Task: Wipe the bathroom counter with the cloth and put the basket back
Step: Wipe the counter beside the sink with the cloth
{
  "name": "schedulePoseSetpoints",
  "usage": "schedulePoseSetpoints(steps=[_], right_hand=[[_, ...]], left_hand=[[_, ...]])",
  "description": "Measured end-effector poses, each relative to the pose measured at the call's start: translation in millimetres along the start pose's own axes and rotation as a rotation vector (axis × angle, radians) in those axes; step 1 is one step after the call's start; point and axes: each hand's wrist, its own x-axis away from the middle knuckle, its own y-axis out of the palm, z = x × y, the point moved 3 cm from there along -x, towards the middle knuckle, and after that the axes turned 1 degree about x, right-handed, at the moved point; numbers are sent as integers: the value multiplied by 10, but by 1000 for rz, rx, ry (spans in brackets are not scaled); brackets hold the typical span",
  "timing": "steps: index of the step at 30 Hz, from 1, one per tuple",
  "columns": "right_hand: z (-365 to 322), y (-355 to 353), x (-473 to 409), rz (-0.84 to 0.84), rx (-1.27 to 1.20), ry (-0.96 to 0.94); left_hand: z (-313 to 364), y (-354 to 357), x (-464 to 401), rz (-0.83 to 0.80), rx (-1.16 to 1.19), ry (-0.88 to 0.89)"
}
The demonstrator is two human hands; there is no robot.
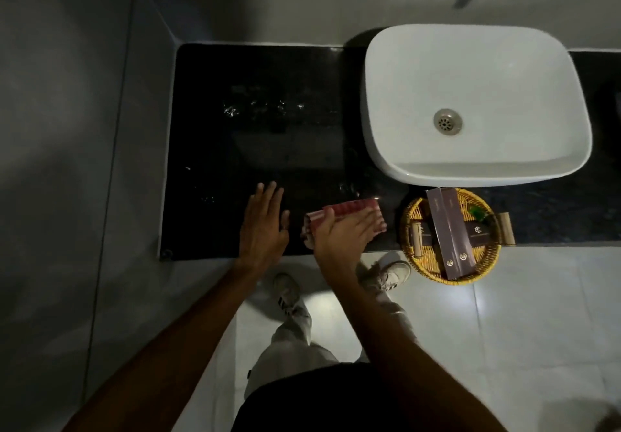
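A folded red striped cloth (349, 211) lies on the black counter (255, 142) near its front edge. My right hand (342, 233) lies flat on top of the cloth, fingers pointing right. Just left of it, my left hand (263, 223) rests flat on the counter with fingers spread, holding nothing. A round yellow wicker basket (411, 216) sits right of the cloth, at the counter's front edge below the sink, overhanging the edge. It holds dark slim boxes (452, 233) and small toiletry items.
A white vessel sink (470, 75) stands on the counter at the right. Water droplets (262, 107) glint on the counter's far part. A grey wall (67, 129) bounds the counter on the left. My feet (289, 292) stand on the pale tiled floor below.
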Motion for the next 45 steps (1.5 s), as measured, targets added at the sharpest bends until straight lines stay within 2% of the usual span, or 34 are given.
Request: schedulePoseSetpoints(steps=[4, 7, 10, 14, 17, 21, 23, 27, 30, 35, 39, 42, 45], right_hand=[[-224, 304, -197, 189, 69, 225], [-320, 428, -346, 341, 147, 254], [-429, 501, -577, 373, 186, 168], [-976, 589, -1085, 255, 229, -46], [-1356, 607, -1457, 230, 298, -104], [-1121, 546, -1397, 309, 484, -315], [-1096, 508, -1412, 284, 503, -326], [-1646, 568, -1798, 293, 546, -409], [-2048, 691, -2004, 206, 642, -644], [-2591, 1131, -1818, -53, 699, -1260], [-2582, 1500, -1262, -240, 719, -1771], [-2502, 1479, -1110, -250, 794, -1882], [-2570, 1271, -1045, -297, 810, -1795]], left_hand=[[-181, 173, -188, -58, -142, 68], [-216, 254, -266, -58, -144, 100], [-225, 267, -276, -63, -135, 101], [-211, 228, -282, -77, -124, 83], [-193, 216, -277, -66, -95, 97], [-212, 211, -281, -51, -104, 86], [-224, 243, -285, -44, -94, 94], [-250, 294, -273, -5, -62, 104], [-257, 316, -282, 14, -65, 111], [-261, 332, -279, 28, -73, 127], [-271, 345, -266, 23, -59, 134], [-260, 303, -268, -1, -60, 128], [-202, 163, -250, -10, -53, 135]])
